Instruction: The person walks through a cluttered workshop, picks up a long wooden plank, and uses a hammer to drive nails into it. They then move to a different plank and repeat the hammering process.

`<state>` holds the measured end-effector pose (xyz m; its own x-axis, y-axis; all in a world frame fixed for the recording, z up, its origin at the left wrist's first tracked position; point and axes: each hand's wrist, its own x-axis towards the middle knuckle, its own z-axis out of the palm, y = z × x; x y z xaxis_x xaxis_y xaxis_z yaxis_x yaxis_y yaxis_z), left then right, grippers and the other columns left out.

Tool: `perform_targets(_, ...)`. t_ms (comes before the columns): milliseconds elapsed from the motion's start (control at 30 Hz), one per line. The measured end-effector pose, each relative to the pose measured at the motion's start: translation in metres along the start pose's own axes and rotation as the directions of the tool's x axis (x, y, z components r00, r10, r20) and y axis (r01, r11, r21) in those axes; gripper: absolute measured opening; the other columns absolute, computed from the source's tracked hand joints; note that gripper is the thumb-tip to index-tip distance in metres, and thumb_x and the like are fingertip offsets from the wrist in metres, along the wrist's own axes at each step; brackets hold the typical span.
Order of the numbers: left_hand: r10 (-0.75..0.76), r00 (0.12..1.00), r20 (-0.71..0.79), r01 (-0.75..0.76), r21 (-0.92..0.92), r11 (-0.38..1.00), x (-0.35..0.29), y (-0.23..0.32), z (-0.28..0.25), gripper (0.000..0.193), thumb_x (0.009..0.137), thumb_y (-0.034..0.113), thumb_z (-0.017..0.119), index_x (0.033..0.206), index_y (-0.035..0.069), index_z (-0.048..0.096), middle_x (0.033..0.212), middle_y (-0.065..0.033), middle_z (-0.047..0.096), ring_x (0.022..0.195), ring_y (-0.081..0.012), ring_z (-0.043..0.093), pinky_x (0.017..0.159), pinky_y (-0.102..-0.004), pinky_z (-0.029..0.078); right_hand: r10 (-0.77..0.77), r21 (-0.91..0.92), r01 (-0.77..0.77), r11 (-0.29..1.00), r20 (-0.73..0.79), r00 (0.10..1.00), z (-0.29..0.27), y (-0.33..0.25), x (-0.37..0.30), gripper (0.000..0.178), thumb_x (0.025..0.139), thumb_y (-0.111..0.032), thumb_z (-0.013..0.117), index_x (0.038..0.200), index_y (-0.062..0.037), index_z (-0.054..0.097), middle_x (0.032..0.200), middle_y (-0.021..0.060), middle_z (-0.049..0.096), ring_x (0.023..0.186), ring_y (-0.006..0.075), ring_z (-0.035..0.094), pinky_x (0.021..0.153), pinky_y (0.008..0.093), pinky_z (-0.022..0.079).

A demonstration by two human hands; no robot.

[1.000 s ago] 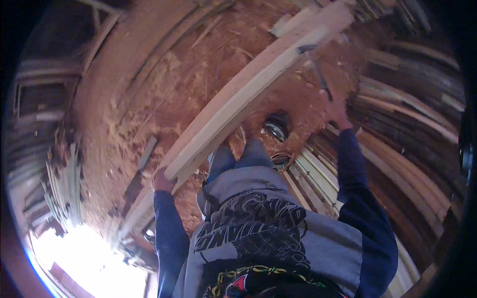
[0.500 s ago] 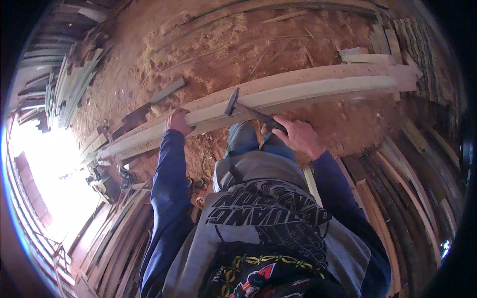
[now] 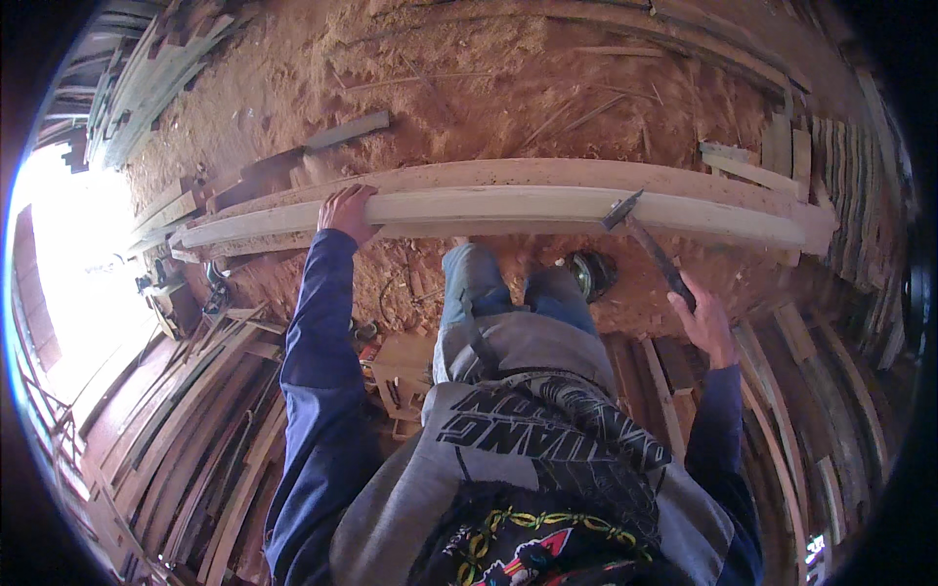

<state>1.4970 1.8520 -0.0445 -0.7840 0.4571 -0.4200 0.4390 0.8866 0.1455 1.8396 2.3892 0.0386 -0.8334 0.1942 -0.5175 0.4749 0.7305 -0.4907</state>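
Note:
A long pale wooden beam (image 3: 489, 203) runs from left to right in front of me, lying against a wider plank (image 3: 547, 173) on its far side. My left hand (image 3: 349, 212) is closed over the beam left of its middle, with its fingers across the top. Off to the right, my right hand (image 3: 705, 317) grips the dark lower end of a hammer (image 3: 657, 256). The hammer's metal head is over the beam's near edge, right of the middle; whether it touches the wood I cannot tell.
Sawdust and thin offcuts cover the reddish floor (image 3: 469, 107). Short wood blocks (image 3: 752, 171) lie by the beam's right end. Stacked boards (image 3: 210, 439) fill the near left, more boards (image 3: 791, 391) the near right. A round dark object (image 3: 591, 273) sits beside my knee.
My right hand and the hammer have moved well to the right along the beam. The left hand stays on the beam. The view has turned, so the beam appears more level.

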Motion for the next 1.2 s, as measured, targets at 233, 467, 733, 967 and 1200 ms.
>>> perform_targets(233, 0.059, 0.967, -0.246, -0.065, -0.016, 0.998, -0.023, -0.017, 0.035, 0.066, 0.061, 0.014, 0.086, 0.123, 0.015, 0.066, 0.127, -0.007, 0.069, 0.121, -0.0296, 0.063, 0.105, -0.0456, 0.047, 0.035, -0.311, 0.048, 0.949, 0.254, 0.967, 0.049, -0.126, 0.04, 0.053, 0.098, -0.051, 0.06, 0.144, -0.0264, 0.058, 0.108, 0.02, 0.074, 0.097, 0.0398, 0.072, 0.085, 0.0524, 0.057)
perform_targets(467, 0.088, 0.894, -0.439, -0.113, -0.031, 0.993, -0.039, -0.024, 0.072, 0.062, 0.065, 0.008, 0.08, 0.125, 0.013, 0.066, 0.134, -0.0067, 0.067, 0.125, -0.028, 0.062, 0.109, -0.0452, 0.043, -0.067, -0.217, 0.15, 0.965, 0.349, 0.935, 0.124, -0.224, 0.059, 0.049, 0.098, -0.046, 0.06, 0.143, -0.0262, 0.058, 0.099, 0.0204, 0.074, 0.089, 0.0428, 0.071, 0.081, 0.0533, 0.057)
perform_targets(733, 0.112, 0.896, -0.429, -0.158, -0.072, 0.985, -0.041, -0.031, 0.066, 0.046, 0.077, 0.01, 0.068, 0.124, 0.011, 0.067, 0.133, -0.0051, 0.068, 0.125, -0.0248, 0.062, 0.106, -0.0451, 0.045, 0.018, -0.229, 0.02, 0.973, 0.165, 0.986, 0.133, -0.201, 0.023, 0.046, 0.098, -0.044, 0.062, 0.137, -0.0198, 0.063, 0.103, 0.0208, 0.074, 0.095, 0.0426, 0.071, 0.081, 0.0514, 0.057)
perform_targets(967, 0.184, 0.976, -0.116, -0.198, -0.119, 0.973, -0.001, -0.048, 0.032, 0.048, 0.071, 0.017, 0.072, 0.119, 0.013, 0.066, 0.123, -0.0119, 0.07, 0.123, -0.03, 0.063, 0.107, -0.0472, 0.043, -0.005, -0.068, 0.007, 0.998, 0.03, 1.0, 0.123, -0.196, 0.025, 0.064, 0.099, -0.049, 0.061, 0.135, 0.0041, 0.061, 0.113, 0.0292, 0.07, 0.108, 0.0443, 0.068, 0.092, 0.0467, 0.053)
perform_targets(1200, 0.265, 0.938, -0.223, -0.294, -0.111, 0.949, -0.006, -0.062, 0.025, 0.05, 0.068, 0.021, 0.073, 0.117, 0.014, 0.067, 0.119, -0.0104, 0.07, 0.12, -0.0298, 0.064, 0.108, -0.0485, 0.043, 0.027, -0.183, -0.005, 0.983, 0.119, 0.993, 0.092, -0.235, 0.041, 0.063, 0.098, -0.047, 0.062, 0.137, 0.0022, 0.06, 0.121, 0.0295, 0.068, 0.113, 0.0442, 0.065, 0.097, 0.0472, 0.05)
